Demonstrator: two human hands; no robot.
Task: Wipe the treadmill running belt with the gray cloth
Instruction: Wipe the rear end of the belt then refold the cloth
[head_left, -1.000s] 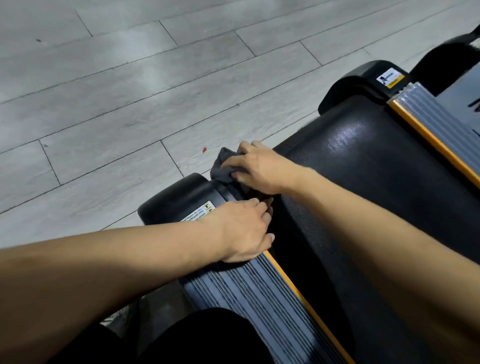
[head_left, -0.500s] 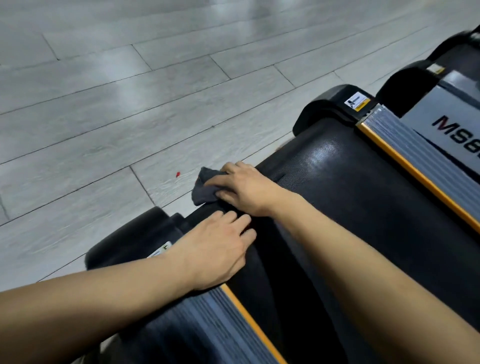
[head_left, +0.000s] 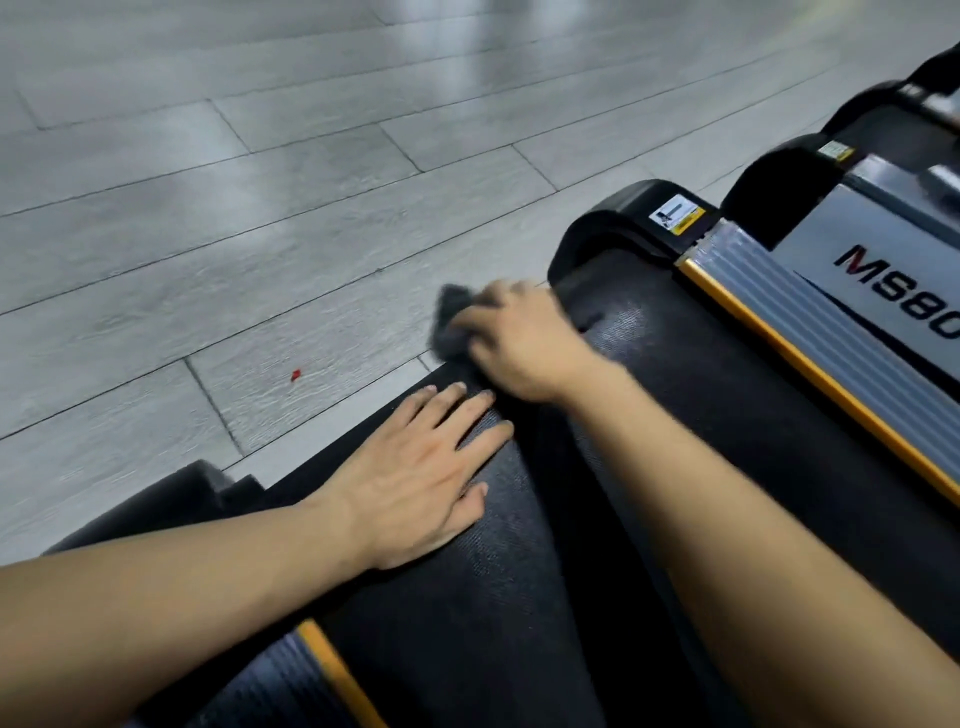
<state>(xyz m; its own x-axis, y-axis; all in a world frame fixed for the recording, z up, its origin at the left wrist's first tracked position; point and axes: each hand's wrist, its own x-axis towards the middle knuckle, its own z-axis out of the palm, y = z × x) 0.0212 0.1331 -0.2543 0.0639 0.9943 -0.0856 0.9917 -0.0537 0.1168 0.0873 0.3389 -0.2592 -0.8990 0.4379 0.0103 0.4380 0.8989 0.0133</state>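
The right hand (head_left: 519, 338) grips the bunched gray cloth (head_left: 448, 325) at the rear edge of the black running belt (head_left: 701, 415), the cloth overhanging the gray plank floor (head_left: 260, 208). The left hand (head_left: 415, 478) lies flat on the belt just beside it, fingers spread. Between the yellow-trimmed side rails (head_left: 810, 332), most of the belt lies bare toward the camera.

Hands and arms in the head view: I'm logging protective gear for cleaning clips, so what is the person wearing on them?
Nothing that shows. The left hand and right hand are bare, with no gloves, and no rings, watch or wristband can be seen. Both forearms are uncovered as far back as the frame reaches, with no sleeve edge in view. The fingernails are short and plain. The right hand is motion-blurred, so fine detail there cannot be told.
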